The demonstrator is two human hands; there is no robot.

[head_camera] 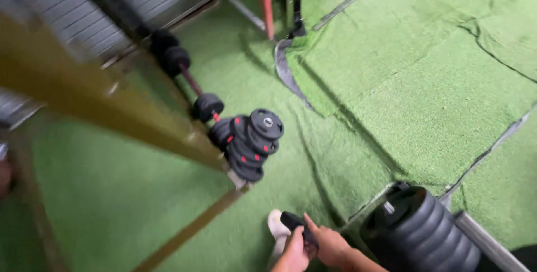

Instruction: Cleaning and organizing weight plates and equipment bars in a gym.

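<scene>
Black handle (292, 221) betw. both hands' fingers (309, 228)

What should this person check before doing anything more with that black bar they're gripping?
1. Both hands on the black bar: ok, left hand and right hand wrap it.
2. Foot placement: cannot tell, only a white shoe shows.
3. Stacked black plates at right: ok, apart from the hands.
4. Small plate pile ahead: ok, out of the way.
5. Green turf: not ok, wrinkled with lifted seams.

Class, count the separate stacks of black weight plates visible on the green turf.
2: one stack of plates mid-floor beside the yellow frame, one larger stack lower right. Others may be hidden.
</scene>
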